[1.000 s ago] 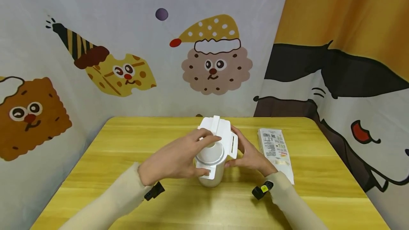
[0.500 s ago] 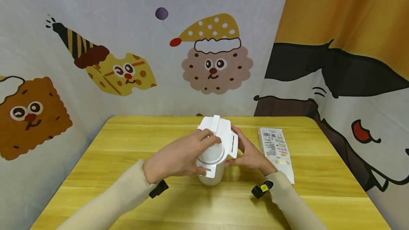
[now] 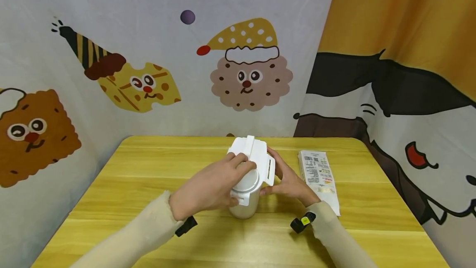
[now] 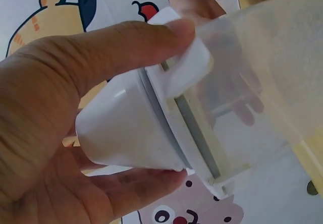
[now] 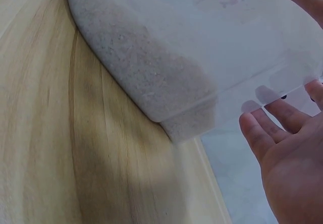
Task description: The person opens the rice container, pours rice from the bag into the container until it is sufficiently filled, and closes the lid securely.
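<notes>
A translucent food storage canister (image 3: 245, 211) stands on the table, topped by a white lid (image 3: 259, 152) with a round cap (image 4: 123, 125) and side clips. My left hand (image 3: 213, 181) grips the lid from the left. Its thumb presses the near clip (image 4: 189, 72), while its fingers lie around the cap. On the far right side, my right hand (image 3: 288, 183) holds the canister's wall between thumb and fingers. The right-hand clip (image 3: 271, 171) sticks outward. Pale grains (image 5: 151, 67) fill the bottom of the canister in the right wrist view.
A white printed packet (image 3: 320, 179) lies flat on the wooden table (image 3: 156, 168), right of the right hand. A cartoon-print curtain (image 3: 167, 32) hangs behind the table.
My left thumb has pushed the near clip downward, so it juts out less. The left hand has shifted slightly right; the right hand keeps its hold on the canister.
</notes>
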Available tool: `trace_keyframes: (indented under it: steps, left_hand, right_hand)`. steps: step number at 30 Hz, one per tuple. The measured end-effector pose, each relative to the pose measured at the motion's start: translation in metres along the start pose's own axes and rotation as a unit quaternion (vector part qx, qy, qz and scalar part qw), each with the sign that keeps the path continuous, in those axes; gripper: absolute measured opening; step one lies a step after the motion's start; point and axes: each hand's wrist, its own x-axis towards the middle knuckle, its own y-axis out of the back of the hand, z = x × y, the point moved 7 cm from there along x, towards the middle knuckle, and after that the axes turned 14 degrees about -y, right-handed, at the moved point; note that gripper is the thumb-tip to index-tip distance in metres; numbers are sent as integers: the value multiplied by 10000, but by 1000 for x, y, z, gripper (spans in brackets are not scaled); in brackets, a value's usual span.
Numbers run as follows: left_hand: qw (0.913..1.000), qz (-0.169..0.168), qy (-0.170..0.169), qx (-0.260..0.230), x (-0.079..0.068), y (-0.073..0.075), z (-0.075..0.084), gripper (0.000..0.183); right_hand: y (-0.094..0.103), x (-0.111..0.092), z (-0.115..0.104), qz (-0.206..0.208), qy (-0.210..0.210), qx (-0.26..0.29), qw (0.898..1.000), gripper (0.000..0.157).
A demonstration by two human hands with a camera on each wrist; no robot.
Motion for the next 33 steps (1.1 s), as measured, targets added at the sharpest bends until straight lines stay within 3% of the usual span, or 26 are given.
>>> trace_keyframes:
  steps: [21,27,33]
  left_hand:
    - [9978,400,-281,438,0,1,2,79]
    - [9991,410,-72,39,-2,1,-2,80]
    - [9970,259,257,-687,-4,0,-9,74]
  right_hand:
    - [0,1,2,100,-130,-81,9998,122]
    - [1,1,2,97,-140,-96,9998,122]
    - [0,0,2,68,-98,-86,9999,122]
